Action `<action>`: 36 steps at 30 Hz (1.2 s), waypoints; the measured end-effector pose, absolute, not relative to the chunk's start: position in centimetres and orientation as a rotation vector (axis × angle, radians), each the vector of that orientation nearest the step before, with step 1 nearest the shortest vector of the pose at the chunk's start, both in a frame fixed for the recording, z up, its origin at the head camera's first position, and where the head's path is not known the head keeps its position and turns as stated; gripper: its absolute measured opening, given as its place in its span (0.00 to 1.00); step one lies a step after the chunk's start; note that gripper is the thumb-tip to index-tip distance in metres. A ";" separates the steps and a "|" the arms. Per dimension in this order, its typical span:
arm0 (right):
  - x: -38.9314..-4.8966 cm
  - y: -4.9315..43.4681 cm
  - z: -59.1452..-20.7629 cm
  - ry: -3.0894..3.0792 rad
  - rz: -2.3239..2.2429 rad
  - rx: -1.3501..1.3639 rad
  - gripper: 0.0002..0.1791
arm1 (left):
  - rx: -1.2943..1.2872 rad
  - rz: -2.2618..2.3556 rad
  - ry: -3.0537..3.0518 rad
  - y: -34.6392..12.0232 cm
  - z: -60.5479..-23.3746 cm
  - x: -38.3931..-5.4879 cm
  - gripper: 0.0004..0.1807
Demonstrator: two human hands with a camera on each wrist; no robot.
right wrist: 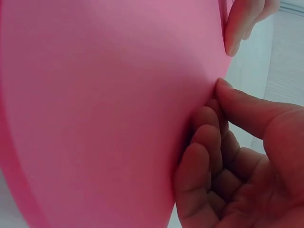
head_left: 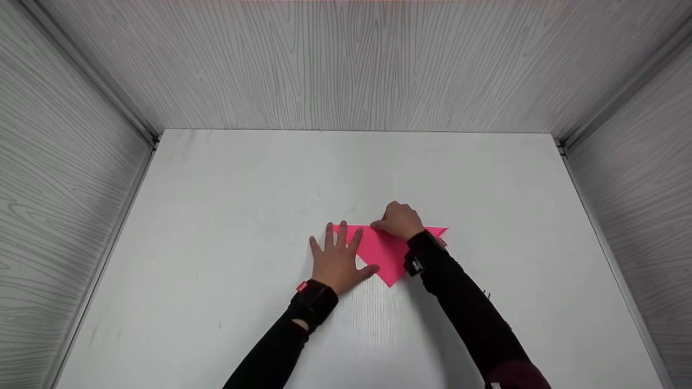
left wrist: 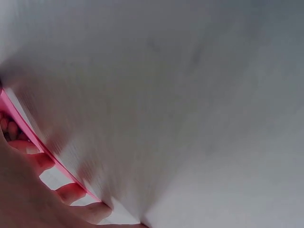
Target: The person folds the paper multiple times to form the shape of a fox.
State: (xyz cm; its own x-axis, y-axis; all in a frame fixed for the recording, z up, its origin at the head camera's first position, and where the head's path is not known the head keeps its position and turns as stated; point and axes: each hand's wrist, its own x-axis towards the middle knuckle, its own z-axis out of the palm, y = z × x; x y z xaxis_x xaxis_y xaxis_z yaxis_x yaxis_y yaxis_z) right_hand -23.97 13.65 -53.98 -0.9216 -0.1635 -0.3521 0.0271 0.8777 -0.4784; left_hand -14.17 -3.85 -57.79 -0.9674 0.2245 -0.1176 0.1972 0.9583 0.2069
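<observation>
A sheet of pink paper [head_left: 385, 256], folded into a triangle, lies with its long folded edge away from me and a corner toward me. My left hand [head_left: 336, 266] rests spread on its left part, fingers straight and the thumb beside the slanted left edge. At the middle of the far edge is my right hand [head_left: 399, 220]. In the right wrist view its thumb and curled fingers pinch along the edge of the pink paper [right wrist: 104, 109]. Two left fingers [right wrist: 242, 23] lie further along that edge. The left wrist view catches only a narrow strip of the paper past the left fingers [left wrist: 71, 194].
The white tabletop [head_left: 227, 205] surrounds the paper on all sides. Grey wood-grain panels stand along the back [head_left: 346, 70], the left [head_left: 65, 124] and the right [head_left: 643, 146]. Dark sleeves and wrist-worn cameras cover both forearms.
</observation>
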 end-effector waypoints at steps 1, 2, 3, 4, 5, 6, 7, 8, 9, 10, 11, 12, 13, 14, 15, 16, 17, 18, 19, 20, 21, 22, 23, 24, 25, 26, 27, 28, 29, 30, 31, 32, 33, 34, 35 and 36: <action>-24.0 13.6 -53.9 2.656 -0.686 -0.097 0.20 | 0.322 0.298 2.973 -3.9 -57.8 -14.2 0.51; -24.0 13.7 -53.8 2.651 -0.688 -0.095 0.20 | 0.323 0.302 2.977 -3.9 -57.8 -14.2 0.52; -24.0 13.7 -53.7 2.645 -0.689 -0.092 0.20 | 0.323 0.302 2.981 -3.9 -57.8 -14.2 0.52; -24.0 13.7 -53.7 2.640 -0.688 -0.090 0.20 | 0.323 0.301 2.982 -3.9 -57.8 -14.2 0.52; -24.1 13.7 -53.7 2.631 -0.687 -0.085 0.20 | 0.322 0.299 2.981 -3.9 -57.8 -14.2 0.52; -24.1 13.8 -53.7 2.625 -0.685 -0.083 0.20 | 0.323 0.300 2.983 -3.8 -57.8 -14.2 0.52; -24.1 13.9 -53.7 2.622 -0.681 -0.082 0.20 | 0.323 0.298 2.980 -3.8 -57.8 -14.2 0.52; -24.1 14.1 -53.7 2.619 -0.679 -0.082 0.20 | 0.324 0.299 2.978 -3.8 -57.8 -14.2 0.52; -24.2 14.3 -53.7 2.616 -0.675 -0.081 0.20 | 0.324 0.301 2.977 -3.7 -57.9 -14.2 0.52; -24.2 14.5 -53.7 2.616 -0.671 -0.081 0.20 | 0.325 0.305 2.977 -3.7 -57.9 -14.2 0.52; -24.3 14.7 -53.7 2.616 -0.666 -0.082 0.20 | 0.325 0.304 2.974 -3.7 -58.0 -14.3 0.52; -24.3 15.0 -53.6 2.617 -0.659 -0.086 0.19 | 0.325 0.305 2.972 -3.6 -58.0 -14.3 0.52; -24.3 15.2 -53.6 2.617 -0.652 -0.087 0.19 | 0.324 0.306 2.971 -3.6 -58.0 -14.3 0.52; -24.3 15.5 -53.6 2.618 -0.645 -0.091 0.18 | 0.325 0.310 2.974 -3.6 -58.0 -14.3 0.52; -24.4 15.8 -53.6 2.621 -0.634 -0.093 0.18 | 0.323 0.311 2.971 -3.7 -58.0 -14.3 0.52; -24.4 16.1 -53.5 2.625 -0.621 -0.098 0.17 | 0.321 0.312 2.968 -3.7 -58.0 -14.3 0.53; -24.4 16.5 -53.4 2.627 -0.608 -0.101 0.17 | 0.318 0.314 2.968 -3.7 -58.0 -14.3 0.53; -24.4 16.9 -53.4 2.631 -0.596 -0.102 0.17 | 0.316 0.321 2.971 -3.8 -57.9 -14.2 0.53; -24.4 17.3 -53.3 2.632 -0.587 -0.100 0.16 | 0.315 0.329 2.974 -3.8 -57.9 -14.2 0.53; -24.4 17.7 -53.2 2.634 -0.577 -0.097 0.16 | 0.313 0.334 2.978 -3.9 -57.9 -14.2 0.52; -24.4 18.2 -53.1 2.633 -0.571 -0.090 0.16 | 0.310 0.333 2.975 -3.9 -57.9 -14.2 0.53; -24.4 18.7 -53.1 2.630 -0.565 -0.084 0.16 | 0.309 0.333 2.976 -4.0 -57.9 -14.2 0.52; -24.4 19.2 -53.1 2.626 -0.561 -0.080 0.16 | 0.310 0.332 2.980 -4.0 -57.9 -14.2 0.52; -24.4 19.7 -53.1 2.622 -0.561 -0.074 0.17 | 0.311 0.329 2.981 -4.0 -58.0 -14.2 0.52; -24.4 20.2 -53.1 2.617 -0.560 -0.069 0.16 | 0.313 0.326 2.984 -4.0 -58.0 -14.2 0.52; -24.5 20.8 -53.1 2.611 -0.558 -0.066 0.16 | 0.314 0.321 2.984 -4.0 -58.0 -14.2 0.52; -24.5 21.3 -53.1 2.601 -0.559 -0.065 0.16 | 0.316 0.320 2.983 -4.1 -58.0 -14.2 0.52; -24.6 21.9 -53.1 2.593 -0.558 -0.065 0.16 | 0.317 0.326 2.984 -4.0 -58.0 -14.2 0.52; -24.7 22.4 -53.1 2.584 -0.559 -0.065 0.17 | 0.319 0.333 2.983 -4.0 -58.0 -14.2 0.52; -24.7 23.0 -53.0 2.575 -0.554 -0.062 0.17 | 0.320 0.341 2.981 -4.0 -58.0 -14.2 0.52; -24.7 23.6 -53.0 2.565 -0.546 -0.058 0.18 | 0.320 0.345 2.974 -4.0 -58.0 -14.2 0.53; -24.7 24.2 -53.0 2.553 -0.543 -0.052 0.19 | 0.320 0.350 2.970 -4.0 -58.0 -14.2 0.52; -24.7 24.7 -52.9 2.544 -0.541 -0.044 0.19 | 0.321 0.356 2.968 -4.1 -58.0 -14.2 0.52; -24.7 25.3 -52.8 2.536 -0.536 -0.034 0.20 | 0.321 0.358 2.966 -4.1 -57.9 -14.2 0.52; -24.6 25.9 -52.8 2.530 -0.530 -0.027 0.20 | 0.321 0.359 2.965 -4.1 -57.9 -14.2 0.52; -24.6 26.4 -52.7 2.523 -0.527 -0.019 0.21 | 0.320 0.352 2.964 -4.1 -57.9 -14.2 0.52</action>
